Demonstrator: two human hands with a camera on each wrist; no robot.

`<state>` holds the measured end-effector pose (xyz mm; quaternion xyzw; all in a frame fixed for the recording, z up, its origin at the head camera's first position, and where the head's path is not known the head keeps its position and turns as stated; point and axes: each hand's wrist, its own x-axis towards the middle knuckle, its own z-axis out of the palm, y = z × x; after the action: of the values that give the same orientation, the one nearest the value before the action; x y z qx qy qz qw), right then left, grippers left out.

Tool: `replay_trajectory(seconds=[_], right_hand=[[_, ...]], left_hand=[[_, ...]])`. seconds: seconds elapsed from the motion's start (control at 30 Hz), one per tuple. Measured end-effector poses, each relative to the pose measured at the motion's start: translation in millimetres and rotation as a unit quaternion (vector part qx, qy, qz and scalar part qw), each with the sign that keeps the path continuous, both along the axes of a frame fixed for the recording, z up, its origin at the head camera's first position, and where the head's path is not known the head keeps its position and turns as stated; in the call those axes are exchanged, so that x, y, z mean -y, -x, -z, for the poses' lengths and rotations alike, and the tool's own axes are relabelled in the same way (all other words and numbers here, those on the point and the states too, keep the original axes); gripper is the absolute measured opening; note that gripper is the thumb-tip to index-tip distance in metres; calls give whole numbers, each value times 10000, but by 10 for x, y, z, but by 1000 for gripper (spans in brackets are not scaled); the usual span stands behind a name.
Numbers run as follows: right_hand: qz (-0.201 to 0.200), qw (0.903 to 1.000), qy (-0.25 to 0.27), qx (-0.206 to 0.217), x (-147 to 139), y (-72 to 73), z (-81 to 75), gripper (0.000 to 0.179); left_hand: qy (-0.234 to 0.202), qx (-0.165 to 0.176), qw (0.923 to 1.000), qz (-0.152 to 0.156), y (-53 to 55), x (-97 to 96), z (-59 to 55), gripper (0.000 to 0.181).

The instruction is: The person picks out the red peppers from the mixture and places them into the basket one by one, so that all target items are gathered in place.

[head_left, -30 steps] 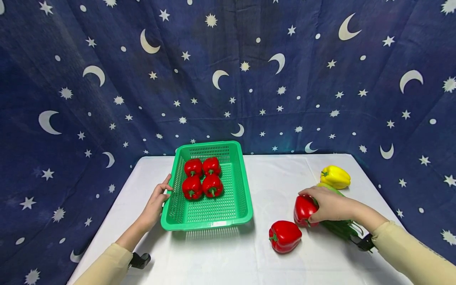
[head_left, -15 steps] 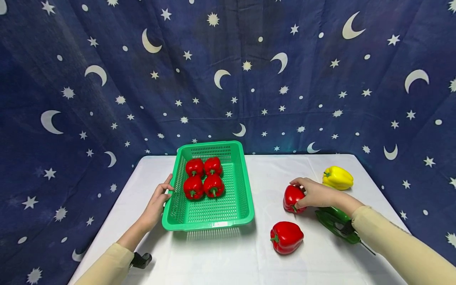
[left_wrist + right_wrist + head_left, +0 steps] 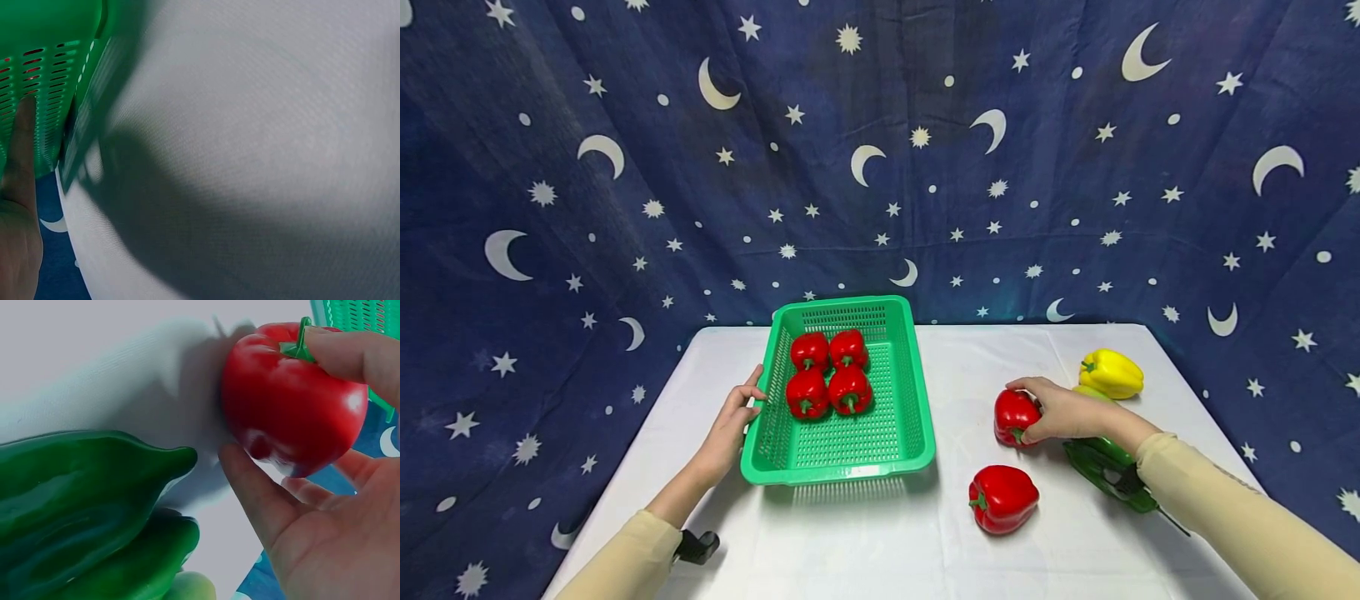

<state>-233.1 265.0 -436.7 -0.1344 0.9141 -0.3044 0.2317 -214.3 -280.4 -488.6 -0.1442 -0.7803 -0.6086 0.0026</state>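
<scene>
In the head view my right hand [image 3: 1063, 411] grips a red bell pepper [image 3: 1011, 417] over the right half of the table. The right wrist view shows the thumb by the pepper's green stem [image 3: 302, 347], with the fingers along the far side of the pepper. My left hand [image 3: 727, 427] touches the left side of a green plastic basket [image 3: 917, 392]; in the left wrist view one straight finger [image 3: 24, 137] lies against its slotted wall. Several red bell peppers [image 3: 848, 390] sit grouped in the basket's left part. Another red bell pepper [image 3: 1002, 498] lies nearer the front.
Long green peppers [image 3: 1108, 471] lie partly under my right forearm, with a yellow-green vegetable [image 3: 1092, 392] behind them, mostly hidden by the hand. A yellow bell pepper [image 3: 1111, 373] is at the back right of the white table [image 3: 865, 542]. A dark blue curtain [image 3: 925, 208] hangs behind.
My right hand has moved left and slightly back with the red bell pepper, away from the green peppers, then barely shifted over the last half second. The left hand stays at the basket.
</scene>
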Motion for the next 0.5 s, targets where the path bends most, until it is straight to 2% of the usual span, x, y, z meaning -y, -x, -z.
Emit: replay_trajectory(seconds=[0.5], right_hand=[[-167, 9995, 107, 240, 8, 3, 31, 104]], left_hand=[[-77, -18, 10000, 17, -3, -17, -3, 21]])
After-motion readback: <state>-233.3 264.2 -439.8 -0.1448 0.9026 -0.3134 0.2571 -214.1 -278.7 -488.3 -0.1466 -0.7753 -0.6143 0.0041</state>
